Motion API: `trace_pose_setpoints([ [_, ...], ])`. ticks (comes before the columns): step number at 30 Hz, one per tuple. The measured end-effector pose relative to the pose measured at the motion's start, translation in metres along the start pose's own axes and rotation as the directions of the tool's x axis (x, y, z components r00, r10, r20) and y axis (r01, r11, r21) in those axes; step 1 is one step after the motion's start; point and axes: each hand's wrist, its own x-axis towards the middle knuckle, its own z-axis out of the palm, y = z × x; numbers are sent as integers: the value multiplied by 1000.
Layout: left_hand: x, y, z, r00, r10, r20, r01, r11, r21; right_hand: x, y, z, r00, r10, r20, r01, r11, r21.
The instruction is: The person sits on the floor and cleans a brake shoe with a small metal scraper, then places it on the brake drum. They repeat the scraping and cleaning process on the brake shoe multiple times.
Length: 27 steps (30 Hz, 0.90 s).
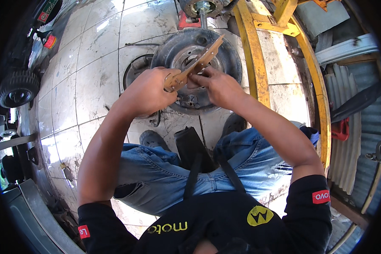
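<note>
A curved, rust-brown brake shoe (207,56) with a row of rivets is held up at a slant in front of me. My left hand (154,89) is closed around its near end. The fingers of my right hand (221,86) pinch at the inner side of the shoe, near its middle. Below both hands a large, round, dark metal plate (230,65) with a hole at its centre lies on the floor. Small metal fittings (189,100) are on its near side, close under my hands. The shoe hides part of the plate's centre.
Another round dark part (133,72) lies partly beneath the plate's left side. A yellow steel frame (253,55) stands at the right. Beyond the plate are a hub on a shaft (203,8) and a red stand (186,21). At far left is a small wheel (19,89).
</note>
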Motion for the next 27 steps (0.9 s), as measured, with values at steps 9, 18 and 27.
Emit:
trace_pose_setpoints([
  [9, 2, 2, 0, 999, -27, 21, 27, 1000, 1, 2, 0, -7, 998, 6, 64, -6, 1000, 8],
  [18, 3, 0, -1, 998, -28, 50, 26, 999, 44, -1, 4, 7, 998, -38, -54, 32, 995, -94],
  [27, -2, -7, 2, 996, 76, -49, -73, 996, 60, 2, -11, 0, 998, -55, 1, 55, 997, 55],
])
